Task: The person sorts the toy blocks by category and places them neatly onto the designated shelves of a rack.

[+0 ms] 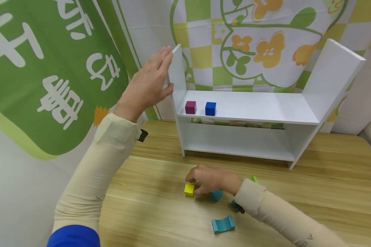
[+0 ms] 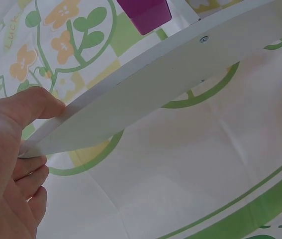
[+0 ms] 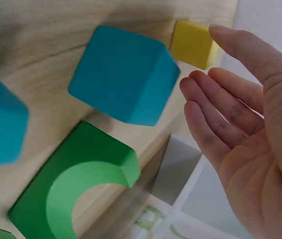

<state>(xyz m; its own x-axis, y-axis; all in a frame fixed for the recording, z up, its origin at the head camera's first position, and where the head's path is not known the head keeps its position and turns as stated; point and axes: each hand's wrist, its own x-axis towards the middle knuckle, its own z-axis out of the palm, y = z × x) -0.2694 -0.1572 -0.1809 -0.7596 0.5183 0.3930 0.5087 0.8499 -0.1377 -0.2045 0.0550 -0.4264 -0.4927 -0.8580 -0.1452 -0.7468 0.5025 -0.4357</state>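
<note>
My left hand (image 1: pixel 149 80) holds the left side panel (image 2: pixel 116 97) of a white shelf unit (image 1: pixel 244 137). In the left wrist view its thumb (image 2: pixel 41 102) lies on one side of the panel and the fingers on the other. Low over the table, my right hand (image 1: pixel 213 179) reaches round a yellow cube (image 1: pixel 189 190), its thumb and fingers spread apart. The right wrist view has the yellow cube (image 3: pixel 193 44) just beyond the fingertips, with a gap between thumb and fingers.
A magenta cube (image 1: pixel 190 107) and a blue cube (image 1: pixel 210 108) stand on the upper shelf. Teal blocks lie near my right wrist, one a curved teal block (image 1: pixel 223 224) nearer me. A green arch block (image 3: pixel 76 174) also lies on the wooden table (image 1: pixel 148 206). Patterned cloth hangs behind.
</note>
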